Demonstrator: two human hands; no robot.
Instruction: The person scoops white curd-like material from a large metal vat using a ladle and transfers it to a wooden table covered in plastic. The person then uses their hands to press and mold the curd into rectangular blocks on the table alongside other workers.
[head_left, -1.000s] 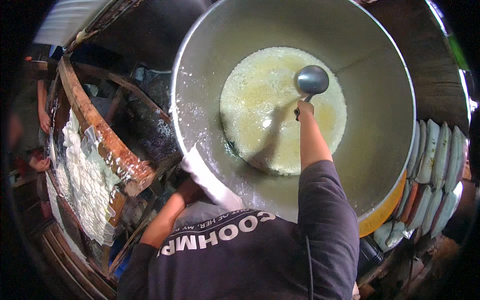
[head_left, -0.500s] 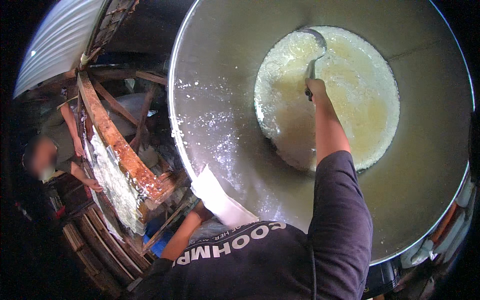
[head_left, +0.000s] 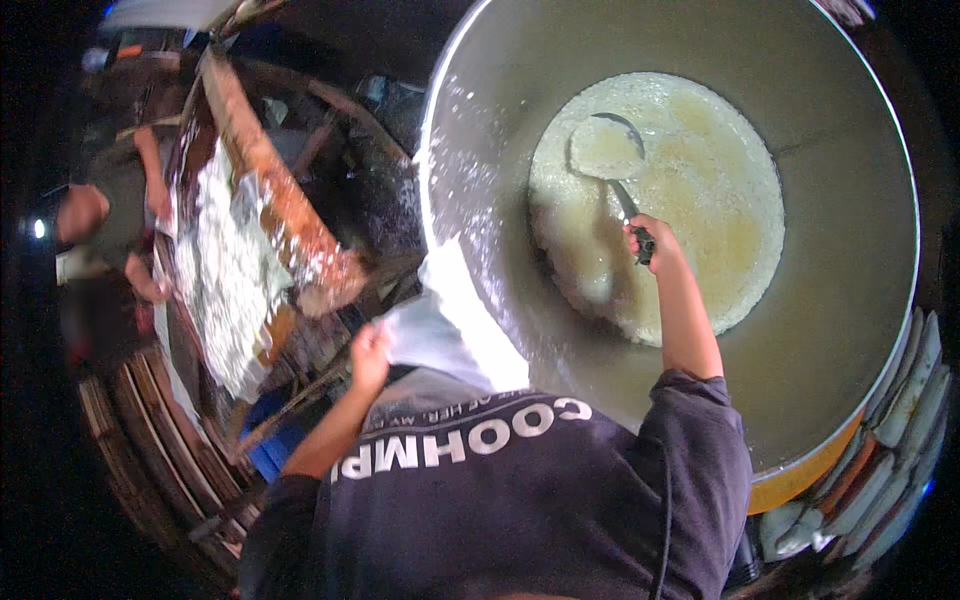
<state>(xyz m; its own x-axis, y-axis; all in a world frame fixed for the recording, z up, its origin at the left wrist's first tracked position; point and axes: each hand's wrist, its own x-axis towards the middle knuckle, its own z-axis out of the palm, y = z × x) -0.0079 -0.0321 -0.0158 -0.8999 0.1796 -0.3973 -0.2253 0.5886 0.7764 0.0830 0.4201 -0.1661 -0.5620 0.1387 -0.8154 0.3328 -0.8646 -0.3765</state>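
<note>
My right hand (head_left: 655,240) is wrapped round the dark handle of a large ladle (head_left: 630,205), reaching down inside a deep metal vat (head_left: 840,260). The ladle's round bowl is heaped with pale, lumpy stuff. Below it lies a white and yellowish curd-like mass (head_left: 700,240) with liquid on top. At the vat's near left rim, my left hand (head_left: 371,352) is closed on the edge of a thin, see-through plastic sheet (head_left: 425,335). Beside the sheet, a white cloth-like piece (head_left: 470,310) hangs over the rim.
To the left, a thick wooden beam (head_left: 255,150) runs beside a white-covered slab (head_left: 225,270). Another person (head_left: 125,200) stands beyond it, hands at its edge. Wooden slats (head_left: 150,430) and something blue (head_left: 268,440) lie below. Stacked sacks or slabs (head_left: 905,390) sit right of the vat.
The ladle has come up out of the mass, loaded, and drawn nearer. My left hand has pulled the plastic sheet out to the left. The whole view has shifted.
</note>
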